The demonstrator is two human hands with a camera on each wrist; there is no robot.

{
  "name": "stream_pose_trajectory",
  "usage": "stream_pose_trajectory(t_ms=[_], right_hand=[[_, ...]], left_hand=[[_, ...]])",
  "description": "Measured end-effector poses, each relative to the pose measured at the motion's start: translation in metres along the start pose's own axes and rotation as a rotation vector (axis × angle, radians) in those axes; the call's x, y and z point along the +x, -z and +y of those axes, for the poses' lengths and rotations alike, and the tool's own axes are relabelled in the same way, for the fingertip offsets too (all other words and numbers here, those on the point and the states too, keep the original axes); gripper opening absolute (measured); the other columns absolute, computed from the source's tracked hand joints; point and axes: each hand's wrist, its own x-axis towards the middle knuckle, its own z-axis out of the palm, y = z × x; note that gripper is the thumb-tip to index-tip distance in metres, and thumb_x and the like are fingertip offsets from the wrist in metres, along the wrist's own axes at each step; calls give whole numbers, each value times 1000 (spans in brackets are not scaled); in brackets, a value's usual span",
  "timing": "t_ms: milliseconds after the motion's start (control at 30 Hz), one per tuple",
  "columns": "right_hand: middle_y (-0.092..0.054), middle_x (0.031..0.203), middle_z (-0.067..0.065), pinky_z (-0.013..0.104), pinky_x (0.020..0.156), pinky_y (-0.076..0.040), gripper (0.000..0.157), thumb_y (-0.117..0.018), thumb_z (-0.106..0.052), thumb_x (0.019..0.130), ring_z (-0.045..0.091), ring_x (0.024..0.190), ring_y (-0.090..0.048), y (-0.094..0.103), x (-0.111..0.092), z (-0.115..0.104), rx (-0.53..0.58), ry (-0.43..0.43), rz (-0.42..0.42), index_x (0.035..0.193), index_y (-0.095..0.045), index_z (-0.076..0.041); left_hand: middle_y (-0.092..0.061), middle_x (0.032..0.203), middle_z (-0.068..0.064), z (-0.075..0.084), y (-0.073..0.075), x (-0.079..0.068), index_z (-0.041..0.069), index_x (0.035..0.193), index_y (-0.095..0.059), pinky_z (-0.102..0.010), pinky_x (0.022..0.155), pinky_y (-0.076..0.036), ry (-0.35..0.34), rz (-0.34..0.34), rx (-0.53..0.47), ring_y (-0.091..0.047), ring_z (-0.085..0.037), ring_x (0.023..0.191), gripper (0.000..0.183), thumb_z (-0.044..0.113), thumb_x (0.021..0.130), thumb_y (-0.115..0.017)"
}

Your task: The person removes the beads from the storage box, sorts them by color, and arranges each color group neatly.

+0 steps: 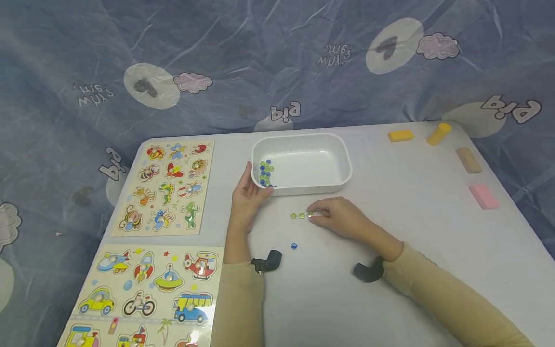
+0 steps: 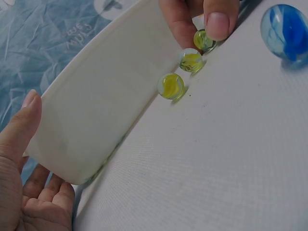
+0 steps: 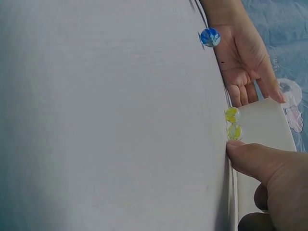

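Observation:
My left hand (image 1: 246, 205) grips the near left corner of a white plastic tub (image 1: 310, 188), thumb by the rim and the other fingers along its side. Inside the tub's left end lie several blue and yellow-green marbles (image 1: 266, 173). Just in front of the tub, my right hand (image 1: 340, 218) pinches a yellow-green marble (image 2: 202, 40) between thumb and finger at table height. This marble stands at the right end of a short row, beside a middle marble (image 2: 191, 60) and a left marble (image 2: 171, 86). Nearer me sits a single blue marble (image 1: 294, 246).
On the left lie an insect puzzle board (image 1: 205, 193) and a vehicle puzzle board (image 1: 162, 250). Toward the right edge are a yellow block (image 1: 401, 135), a yellow cylinder (image 1: 439, 134), a wooden block (image 1: 469, 160) and a pink block (image 1: 484, 196). A patterned blue cloth (image 1: 243, 58) hangs behind the table.

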Motion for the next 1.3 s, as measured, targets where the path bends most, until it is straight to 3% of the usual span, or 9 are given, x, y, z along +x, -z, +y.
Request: stream_pose_trajectory(t_ms=[67, 367, 600, 733, 867, 1033, 1300], right_hand=[[-41, 50, -8, 19, 41, -33, 24, -72, -34, 82, 6, 46, -37, 0, 0, -1, -2, 3, 2, 105, -71, -27], [-42, 52, -8, 21, 44, -37, 29, -73, -36, 81, 7, 48, -38, 5, -3, -3, -18, 19, 21, 109, -70, -28], [-37, 54, -6, 21, 45, -37, 28, -72, -36, 83, 8, 50, -34, 35, -5, -11, 16, 62, 101, 109, -70, -26], [-47, 61, -7, 21, 52, -42, 26, -71, -32, 84, 9, 58, -42, 56, 3, -14, -3, 159, 185, 107, -71, -20], [-53, 70, -8, 22, 52, -39, 24, -70, -30, 85, 11, 59, -42, 71, 21, -17, -73, 218, 227, 107, -70, -20], [-57, 78, -10, 25, 55, -40, 25, -69, -31, 85, 12, 61, -42, 73, 49, -19, -108, 203, 182, 108, -69, -22], [-67, 85, -7, 32, 85, -50, 28, -69, -32, 86, 13, 85, -57, 56, 92, -21, -43, 120, 33, 111, -69, -21]], left_hand=[[-22, 158, -7, 3, -1, -1, 18, 150, -25, -25, 114, -33, 0, -3, 5, -24, -22, 145, 93, 3, 75, -77], [-25, 157, -1, -12, 3, 4, 22, 150, -27, -20, 112, -35, -30, 5, 5, -28, -17, 144, 94, 11, 72, -80], [-22, 158, -5, 1, 1, -1, 17, 150, -25, -26, 115, -32, -18, -11, -17, -24, -21, 145, 94, 5, 74, -78], [-23, 158, -4, 5, 0, -2, 16, 151, -24, -28, 116, -31, -17, -16, -9, -24, -22, 145, 92, 0, 76, -75], [-24, 158, -2, 5, -1, -2, 16, 151, -23, -28, 117, -31, -14, -17, -9, -24, -21, 145, 91, -1, 77, -74], [-24, 158, -1, 4, 0, -2, 18, 151, -24, -25, 116, -31, -2, -10, -2, -24, -19, 145, 91, 1, 76, -75], [-25, 157, 2, 6, -1, -2, 19, 150, -25, -25, 115, -32, 9, -5, 8, -25, -18, 145, 91, 0, 77, -74]])
